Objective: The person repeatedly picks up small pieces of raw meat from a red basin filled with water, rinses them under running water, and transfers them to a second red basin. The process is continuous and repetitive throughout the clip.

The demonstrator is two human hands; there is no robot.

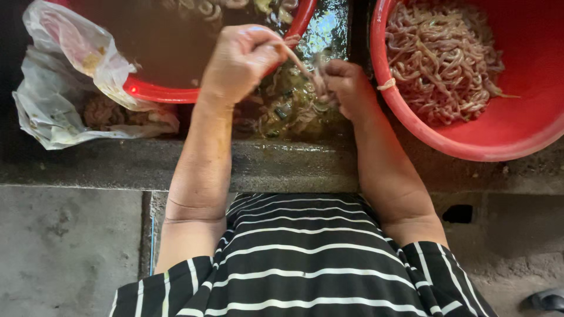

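My left hand (241,61) pinches one end of a thin pinkish strand of intestine (302,67), stretched taut between both hands. My right hand (348,88) grips the other end of the strand with closed fingers. Both hands hover over a wet, dirty drain area (294,108) with scraps lying in it. To the right stands a red basin (487,132) holding a heap of pale pink strands (440,56). Behind my left hand is a second red basin (158,91) filled with dark brown liquid and a few strands.
A crumpled clear plastic bag (76,76) with scraps lies at the left against the basin. A concrete ledge (117,164) runs across below the hands, with a concrete floor (64,246) beneath. My black-and-white striped shirt (305,264) fills the bottom. A sandal tip (546,299) shows bottom right.
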